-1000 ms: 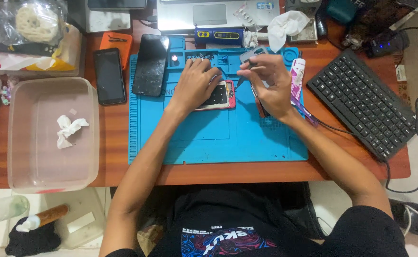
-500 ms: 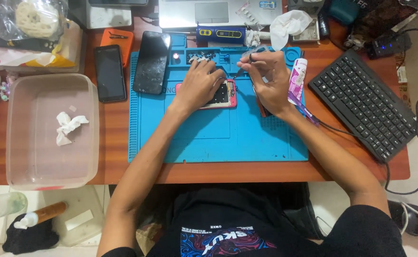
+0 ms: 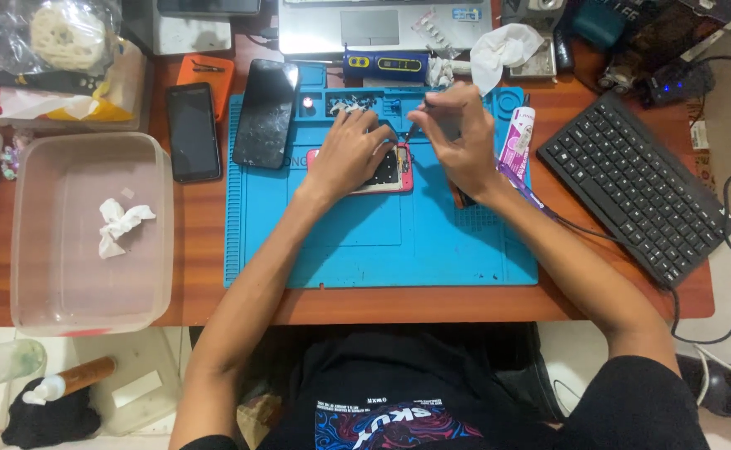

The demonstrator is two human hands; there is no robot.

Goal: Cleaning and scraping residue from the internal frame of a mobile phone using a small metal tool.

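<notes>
An opened phone with a pink frame (image 3: 397, 171) lies on the blue work mat (image 3: 382, 233). My left hand (image 3: 349, 150) presses down on its left part and covers most of it. My right hand (image 3: 459, 133) is closed on a thin dark tool (image 3: 415, 125) whose tip points down at the phone's upper right corner. A white and pink tube (image 3: 515, 142) lies just right of my right hand.
Two dark phones (image 3: 192, 131) (image 3: 265, 112) lie left of the mat. A clear plastic tub (image 3: 90, 233) with crumpled tissue stands at the left. A black keyboard (image 3: 636, 187) sits at the right, a laptop (image 3: 382, 25) at the back, a cable near the right edge.
My right hand has drawn closer to the phone, bringing the tool tip down to its upper right corner. My left hand stays on the phone.
</notes>
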